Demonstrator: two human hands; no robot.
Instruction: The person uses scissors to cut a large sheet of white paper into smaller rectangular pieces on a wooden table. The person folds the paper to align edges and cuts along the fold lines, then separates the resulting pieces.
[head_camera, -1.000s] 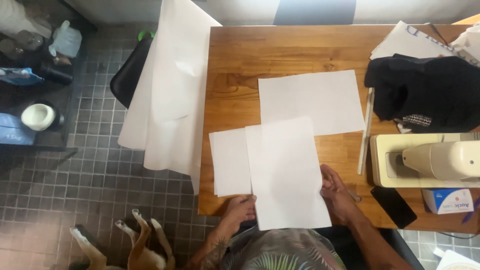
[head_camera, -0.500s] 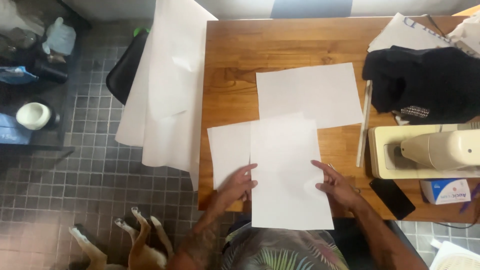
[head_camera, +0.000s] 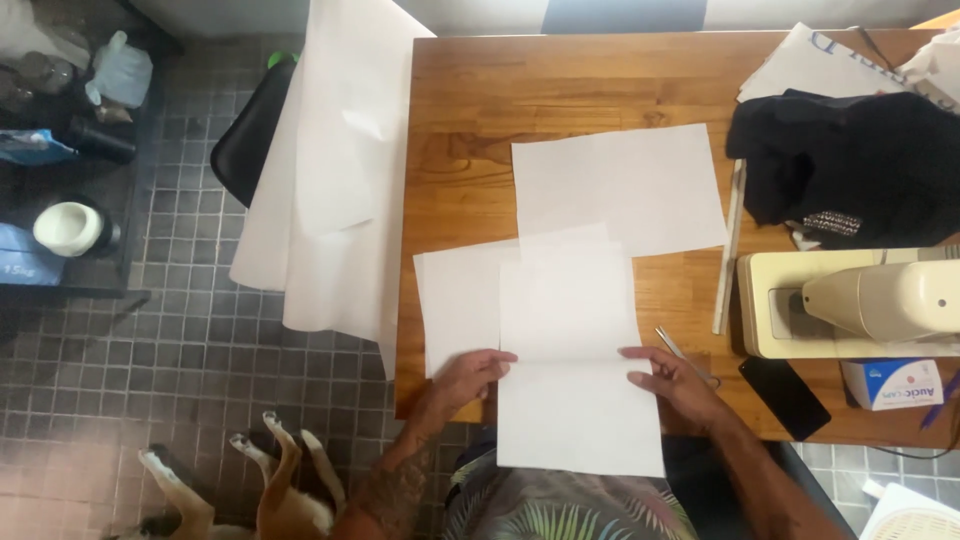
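A tall white paper sheet (head_camera: 578, 350) lies on the wooden table (head_camera: 470, 150), its lower end hanging past the near edge. My left hand (head_camera: 470, 378) rests on its left edge, fingers spread flat. On the sheet's right edge lies my right hand (head_camera: 672, 378), fingers also touching the paper. A second white sheet (head_camera: 455, 300) sits partly under it to the left. A third white sheet (head_camera: 620, 185) lies farther back on the table.
A large sheet of pattern paper (head_camera: 335, 170) drapes over the table's left edge. A cream sewing machine (head_camera: 850, 300), black fabric (head_camera: 850, 150), ruler (head_camera: 728, 250), dark phone (head_camera: 785, 397) and small box (head_camera: 890, 382) crowd the right. A dog (head_camera: 260, 490) lies on the tiled floor.
Both hands have slid up along the tall sheet's side edges, and the sheet has shifted slightly toward me over the table's near edge.
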